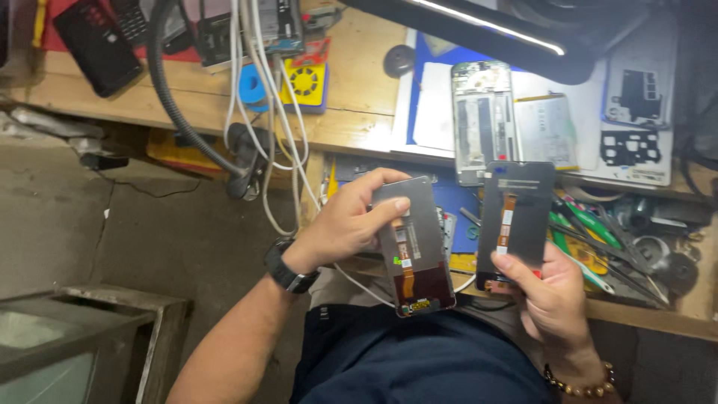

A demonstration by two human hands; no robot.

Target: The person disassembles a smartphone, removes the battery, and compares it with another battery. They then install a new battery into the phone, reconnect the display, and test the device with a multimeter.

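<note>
Left hand (345,222) gripping phone screen (413,247), right hand (550,295) under second screen (514,218)

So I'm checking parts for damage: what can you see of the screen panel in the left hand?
The screen panel is a thin, dark rectangle with rounded corners, seen from its grey back side. An orange flex ribbon runs down its middle to a connector near the reddish lower edge. No cracks show. It is held upright, slightly tilted, above the lap, with the left hand gripping its upper left edge, thumb across the back.
</note>
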